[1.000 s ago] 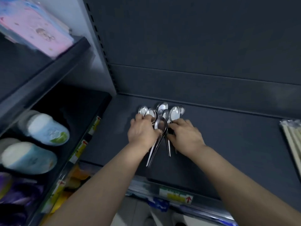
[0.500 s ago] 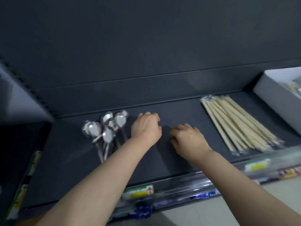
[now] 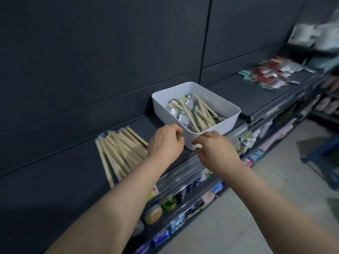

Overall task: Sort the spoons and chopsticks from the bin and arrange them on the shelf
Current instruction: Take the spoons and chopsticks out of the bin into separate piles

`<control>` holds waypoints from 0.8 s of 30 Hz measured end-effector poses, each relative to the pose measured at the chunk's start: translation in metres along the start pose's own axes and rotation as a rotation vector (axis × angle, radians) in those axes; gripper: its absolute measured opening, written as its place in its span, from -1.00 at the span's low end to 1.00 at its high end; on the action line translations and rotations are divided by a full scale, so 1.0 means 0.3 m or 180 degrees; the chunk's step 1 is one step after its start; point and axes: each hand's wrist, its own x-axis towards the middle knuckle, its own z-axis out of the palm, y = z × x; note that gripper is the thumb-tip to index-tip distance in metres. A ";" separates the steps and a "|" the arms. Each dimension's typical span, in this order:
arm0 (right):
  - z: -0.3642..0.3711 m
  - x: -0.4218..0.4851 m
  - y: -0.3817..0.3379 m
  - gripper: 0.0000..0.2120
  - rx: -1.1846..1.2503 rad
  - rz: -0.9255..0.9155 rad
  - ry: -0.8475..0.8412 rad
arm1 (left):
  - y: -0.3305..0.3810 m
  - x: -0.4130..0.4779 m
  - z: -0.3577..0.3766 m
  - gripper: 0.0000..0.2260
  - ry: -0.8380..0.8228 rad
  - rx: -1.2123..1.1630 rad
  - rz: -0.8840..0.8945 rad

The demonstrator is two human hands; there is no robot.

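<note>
Dark grey shelf (image 3: pixel 73 162) with a dark back panel, store-aisle kind of setup. The white bin (image 3: pixel 220 129) sits on it off to the right, with a jumble of metal spoons (image 3: pixel 189 103) and wrapped chopsticks (image 3: pixel 201 116) inside. Just left of the bin, a chopstick pile (image 3: pixel 121 149) lies flat on the shelf. My left hand (image 3: pixel 165 143) is right by the bin's near left wall, fingers curled in with nothing in them as far as I can see. My right hand (image 3: pixel 216 149) hovers at the bin's near corner, fingers loosely bent, thumb and forefinger apart, holding nothing. Can't tell if either actually touches the plastic. Red and white packets (image 3: pixel 271 74) lie further along the shelf.
</note>
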 end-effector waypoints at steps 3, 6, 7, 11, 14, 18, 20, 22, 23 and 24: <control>-0.031 0.031 0.141 -0.70 0.0079 0.0130 0.0087 | 0.114 0.075 0.054 -0.82 -0.0071 -0.0024 0.0045; -0.028 0.078 0.230 -0.72 0.0178 0.0170 0.0185 | 0.163 0.174 0.084 -0.80 -0.0010 0.0129 0.0030; -0.024 0.099 0.251 -0.73 0.0215 0.0164 0.0187 | 0.170 0.211 0.091 -0.79 0.0024 0.0154 0.0031; 0.008 0.217 0.326 -0.75 0.0276 0.0081 0.0242 | 0.183 0.375 0.127 -0.76 0.0013 0.0375 0.0011; 0.020 0.311 0.384 -0.76 0.0299 0.0076 0.0316 | 0.180 0.514 0.172 -0.76 -0.0310 0.0681 -0.0236; 0.030 0.410 0.469 -0.76 0.0195 0.0091 0.0190 | 0.168 0.657 0.260 -0.88 -0.0818 0.1114 -0.0598; 0.040 0.454 0.502 -0.77 0.0216 0.0105 0.0151 | 0.162 0.692 0.302 -0.80 -0.0911 0.1126 -0.0736; 0.055 0.500 0.520 -0.78 0.0368 0.0087 0.0070 | 0.156 0.716 0.335 -0.78 -0.0879 0.1056 -0.0877; 0.065 0.526 0.523 -0.78 0.0465 0.0070 -0.0013 | 0.156 0.723 0.341 -0.79 -0.0868 0.0985 -0.0951; 0.078 0.553 0.523 -0.77 0.0531 0.0038 -0.0115 | 0.154 0.729 0.343 -0.81 -0.0869 0.0882 -0.1037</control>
